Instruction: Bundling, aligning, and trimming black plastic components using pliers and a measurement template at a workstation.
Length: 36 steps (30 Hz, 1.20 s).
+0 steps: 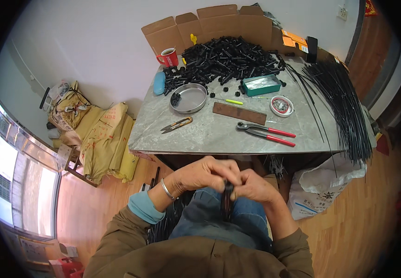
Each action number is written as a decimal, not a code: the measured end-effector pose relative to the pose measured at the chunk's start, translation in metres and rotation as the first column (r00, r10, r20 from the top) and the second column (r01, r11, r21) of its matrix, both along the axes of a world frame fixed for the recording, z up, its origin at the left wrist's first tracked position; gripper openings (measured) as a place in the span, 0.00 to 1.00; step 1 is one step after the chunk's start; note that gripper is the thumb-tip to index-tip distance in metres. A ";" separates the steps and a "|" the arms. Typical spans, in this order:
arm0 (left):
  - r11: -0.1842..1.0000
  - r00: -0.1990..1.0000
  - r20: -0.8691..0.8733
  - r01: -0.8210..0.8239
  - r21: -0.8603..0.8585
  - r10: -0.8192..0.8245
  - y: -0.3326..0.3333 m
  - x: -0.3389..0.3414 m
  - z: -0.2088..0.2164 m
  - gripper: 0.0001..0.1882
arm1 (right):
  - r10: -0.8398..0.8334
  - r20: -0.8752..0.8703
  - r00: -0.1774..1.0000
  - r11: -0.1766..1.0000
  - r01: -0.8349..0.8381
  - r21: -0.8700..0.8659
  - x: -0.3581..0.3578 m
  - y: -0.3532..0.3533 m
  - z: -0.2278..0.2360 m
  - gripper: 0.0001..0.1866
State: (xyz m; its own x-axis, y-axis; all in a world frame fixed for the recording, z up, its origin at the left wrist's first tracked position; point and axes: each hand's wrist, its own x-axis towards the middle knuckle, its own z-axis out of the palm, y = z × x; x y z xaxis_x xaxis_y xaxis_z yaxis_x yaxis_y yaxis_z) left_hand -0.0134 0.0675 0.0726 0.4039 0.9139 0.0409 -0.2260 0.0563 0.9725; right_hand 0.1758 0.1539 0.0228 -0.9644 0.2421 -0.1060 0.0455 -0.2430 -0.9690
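Note:
In front of my lap, just off the table's near edge, both hands meet, fingers closed. My left hand (207, 174), with a bangle on the wrist, pinches the top of a slim dark piece (227, 206). From the other side my right hand (256, 186) closes at the same end. The piece hangs down over my jeans; its lower part is blurred and its kind unclear. On the table ahead lie red-handled pincers (267, 134), a brown flat bar (239, 113), thread snips (177, 125) and a yellow-green pen-like tool (233, 101).
A heap of black parts (228, 58) fills the table's back against cardboard (233, 21). Nearby stand a red mug (168, 57), round metal dish (202, 107), green box (261, 91) and white tub (290, 114). Long black strands (341, 106) overhang the right edge above a white sack (304, 204).

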 end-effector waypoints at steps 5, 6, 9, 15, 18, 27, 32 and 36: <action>0.936 0.928 0.136 -0.336 -0.101 0.348 0.004 0.025 -0.011 0.15 | -0.349 0.028 0.937 0.929 0.350 -0.124 -0.002 0.000 -0.013 0.10; 0.789 0.760 0.217 -0.572 -0.223 0.613 0.007 0.033 -0.017 0.14 | -0.399 0.005 0.917 0.910 0.396 -0.122 -0.006 0.000 -0.013 0.12; 0.590 0.590 -0.033 -0.807 -0.014 0.807 0.005 0.048 -0.028 0.13 | -0.479 -0.016 0.878 0.875 0.476 -0.091 -0.013 -0.002 -0.008 0.15; 0.535 0.402 -0.357 -0.691 0.485 0.843 -0.002 0.049 -0.004 0.12 | -0.561 -0.015 0.828 0.826 0.561 0.059 -0.019 -0.013 -0.002 0.14; 0.563 0.328 -0.461 -0.563 0.605 0.824 -0.003 0.044 -0.001 0.12 | -0.583 -0.046 0.811 0.793 0.581 0.186 -0.020 -0.019 0.001 0.14; 0.696 0.537 -0.445 -0.514 0.501 0.717 -0.013 0.031 0.013 0.10 | -0.602 -0.262 0.754 0.698 0.657 0.285 -0.013 -0.020 0.002 0.10; 0.813 0.707 -0.405 -0.466 0.350 0.580 -0.016 0.025 0.014 0.11 | -0.416 -0.124 0.901 0.903 0.425 0.057 -0.007 -0.016 -0.004 0.12; 0.870 0.766 -0.417 -0.389 0.303 0.489 -0.016 0.020 0.017 0.11 | -0.329 -0.078 0.941 0.942 0.333 0.040 -0.001 -0.010 0.008 0.12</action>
State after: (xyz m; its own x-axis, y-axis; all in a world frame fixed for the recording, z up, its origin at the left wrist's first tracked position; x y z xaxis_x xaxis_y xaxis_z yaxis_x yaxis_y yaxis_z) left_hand 0.0070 0.0513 0.0899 -0.0255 0.9893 0.1437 0.3021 -0.1294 0.9445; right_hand 0.1747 0.1443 0.0305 -0.8333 0.5525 -0.0202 -0.0971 -0.1822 -0.9785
